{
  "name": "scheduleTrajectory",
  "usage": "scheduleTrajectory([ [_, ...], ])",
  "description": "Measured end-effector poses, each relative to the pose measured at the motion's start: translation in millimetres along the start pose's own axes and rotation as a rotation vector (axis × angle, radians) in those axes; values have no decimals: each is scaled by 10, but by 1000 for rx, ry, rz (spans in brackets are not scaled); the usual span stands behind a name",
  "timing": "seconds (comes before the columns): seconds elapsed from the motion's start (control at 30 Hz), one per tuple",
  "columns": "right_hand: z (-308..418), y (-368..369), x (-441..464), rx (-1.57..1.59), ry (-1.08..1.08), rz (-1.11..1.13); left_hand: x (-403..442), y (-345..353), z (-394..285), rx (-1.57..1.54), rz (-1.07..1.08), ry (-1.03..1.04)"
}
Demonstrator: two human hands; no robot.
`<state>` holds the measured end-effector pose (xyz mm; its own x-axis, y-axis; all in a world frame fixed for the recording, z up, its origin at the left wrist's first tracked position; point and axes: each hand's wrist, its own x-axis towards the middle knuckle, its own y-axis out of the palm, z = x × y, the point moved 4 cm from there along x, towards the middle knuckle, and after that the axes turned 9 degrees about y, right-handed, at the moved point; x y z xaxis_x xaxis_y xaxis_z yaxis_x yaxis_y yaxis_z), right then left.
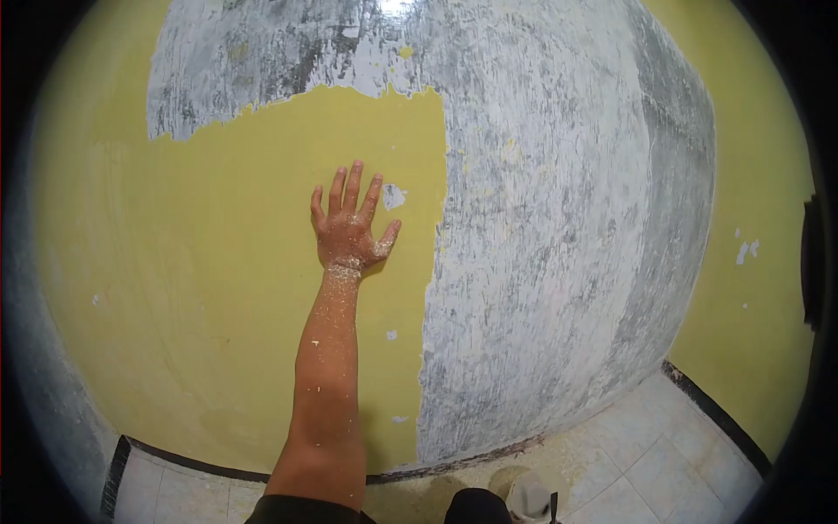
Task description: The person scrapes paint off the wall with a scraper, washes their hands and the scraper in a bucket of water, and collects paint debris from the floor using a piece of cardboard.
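Note:
My left hand lies flat against the yellow painted wall, fingers spread and thumb pointing right, with nothing held. Pale flakes and dust cling to its back, the wrist and the forearm. Just right of the fingertips is a small whitish patch where paint is gone. The scraped grey-white wall area borders the yellow paint on the right and above, with ragged edges. My right hand is out of the frame.
At the bottom, a pale container with a dark, thin object stands on the tiled floor. Dust and flakes lie along the wall's foot. A dark rounded shape, perhaps my knee, is beside the container. A dark object sits at the far right.

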<state>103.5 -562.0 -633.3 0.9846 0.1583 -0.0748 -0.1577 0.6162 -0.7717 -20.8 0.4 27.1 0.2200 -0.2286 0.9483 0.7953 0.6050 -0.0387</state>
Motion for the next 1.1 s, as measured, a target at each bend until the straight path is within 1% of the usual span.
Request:
scheduleTrajectory([
  [0.03,-96,68,43,-2,4,5,3,2,-5,8,-5,-2],
  [0.1,-172,138,82,38,-107,11,-2,4,-22,4,-5,0],
  [0.13,-221,176,115,38,-110,17,3,0,-12,6,-12,1],
  [0.2,-146,140,103,-45,7,-3,12,6,0,15,-14,2],
  [0.23,-104,130,80,-47,13,4,6,15,-17,14,-16,0],
  [0.3,4,95,17,-41,111,159,2,20,-26,8,-17,6],
  [0.33,126,12,-27,-53,144,201,8,15,-23,14,-29,11],
  [0.4,247,14,-2,-66,159,183,21,29,-21,33,-18,8],
  [0.47,244,-68,-45,-94,188,171,-6,46,-39,41,10,-2],
  [0.63,228,-152,43,-230,190,156,2,80,-30,66,-4,-3],
  [0.67,183,-139,53,-264,198,221,-2,90,-33,69,14,-7],
  [0.7,132,-154,10,-278,198,234,-1,85,-41,74,4,-2],
  [0.77,157,-209,3,-229,191,168,3,87,-28,93,-3,2],
  [0.9,182,-213,-24,-237,188,267,-10,108,-35,103,-17,19],
  [0.97,260,-225,-29,-179,232,147,-5,118,-37,101,-12,22],
  [1.07,122,-22,113,-177,249,124,-1,150,-33,133,-13,28],
  [1.1,87,1,152,-180,251,115,0,158,-25,116,-45,40],
])
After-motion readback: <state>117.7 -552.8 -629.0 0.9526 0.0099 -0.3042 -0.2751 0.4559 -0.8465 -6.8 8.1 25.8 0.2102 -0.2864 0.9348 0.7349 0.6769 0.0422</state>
